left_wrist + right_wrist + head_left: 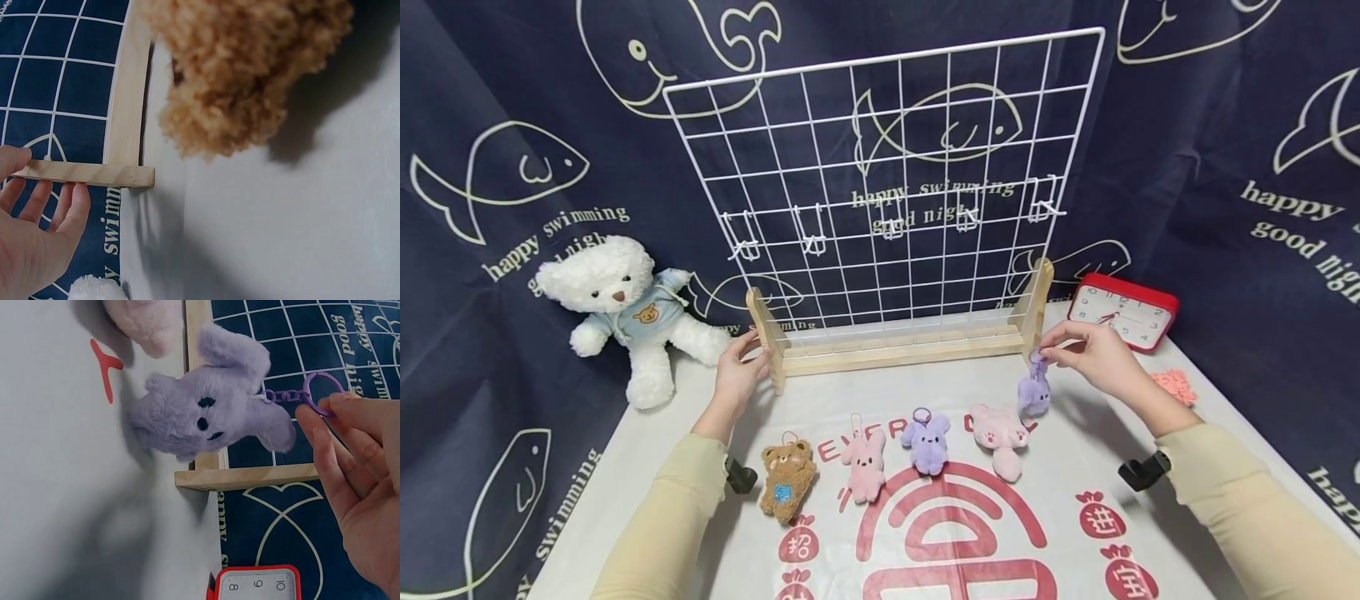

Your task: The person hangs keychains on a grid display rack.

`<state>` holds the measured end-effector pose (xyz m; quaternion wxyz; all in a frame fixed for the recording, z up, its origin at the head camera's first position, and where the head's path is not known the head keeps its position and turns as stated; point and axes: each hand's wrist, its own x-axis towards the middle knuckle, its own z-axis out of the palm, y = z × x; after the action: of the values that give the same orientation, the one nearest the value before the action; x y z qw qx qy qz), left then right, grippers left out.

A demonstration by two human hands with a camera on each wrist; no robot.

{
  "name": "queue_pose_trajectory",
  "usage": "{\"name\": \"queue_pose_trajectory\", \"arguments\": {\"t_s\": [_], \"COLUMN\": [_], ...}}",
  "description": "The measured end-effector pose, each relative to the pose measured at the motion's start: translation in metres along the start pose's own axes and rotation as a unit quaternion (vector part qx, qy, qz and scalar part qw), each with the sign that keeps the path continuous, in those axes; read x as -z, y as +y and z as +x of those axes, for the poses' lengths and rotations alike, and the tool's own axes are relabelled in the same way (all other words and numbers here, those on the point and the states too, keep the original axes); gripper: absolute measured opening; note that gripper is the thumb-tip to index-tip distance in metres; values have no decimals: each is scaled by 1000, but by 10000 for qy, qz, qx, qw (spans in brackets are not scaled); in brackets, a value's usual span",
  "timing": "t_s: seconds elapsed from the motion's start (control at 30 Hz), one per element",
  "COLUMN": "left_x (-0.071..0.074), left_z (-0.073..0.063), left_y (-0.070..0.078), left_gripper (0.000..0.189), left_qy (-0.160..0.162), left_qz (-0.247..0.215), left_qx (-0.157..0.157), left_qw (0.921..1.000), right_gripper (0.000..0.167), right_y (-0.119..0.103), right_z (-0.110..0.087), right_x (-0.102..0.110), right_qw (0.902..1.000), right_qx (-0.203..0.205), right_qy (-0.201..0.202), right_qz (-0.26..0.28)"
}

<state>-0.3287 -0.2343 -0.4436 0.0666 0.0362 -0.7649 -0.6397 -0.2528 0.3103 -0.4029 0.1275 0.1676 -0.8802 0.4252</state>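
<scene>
My right hand [1097,354] pinches the purple ring [324,394] of a lilac plush keychain [200,406]. The plush hangs from its short chain in front of the rack's right end. My left hand [741,375] grips the left wooden foot [94,174] of the white wire grid rack [880,183], thumb on one face and fingers on the other. A brown bear keychain [787,479], a pink bunny keychain [865,467], a second lilac keychain [927,443] and a pink plush keychain [1000,437] turned back-up lie in a row on the table.
Several white hooks [814,237] hang across the grid. A white teddy bear [647,312] in a blue top sits at the left. A red clock [1123,310] stands behind my right hand, with a coral fuzzy piece [1175,386] beside it. Printed white cloth [1075,567] covers the table.
</scene>
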Motion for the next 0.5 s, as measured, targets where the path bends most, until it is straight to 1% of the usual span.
{"name": "queue_pose_trajectory", "arguments": {"t_s": [0.23, 0.5], "left_x": [-1, 0], "left_z": [-1, -4], "left_y": [0, 3], "left_gripper": [56, 58], "left_qy": [-24, -68], "left_qz": [-37, -63], "left_qx": [59, 56], "left_qw": [10000, 9999], "right_gripper": [11, 11], "right_y": [-4, -10], "right_z": [7, 19], "right_x": [0, 2], "right_qw": [9989, 9947], "right_qx": [17, 109], "right_qy": [434, 934], "right_qz": [-152, -425]}}
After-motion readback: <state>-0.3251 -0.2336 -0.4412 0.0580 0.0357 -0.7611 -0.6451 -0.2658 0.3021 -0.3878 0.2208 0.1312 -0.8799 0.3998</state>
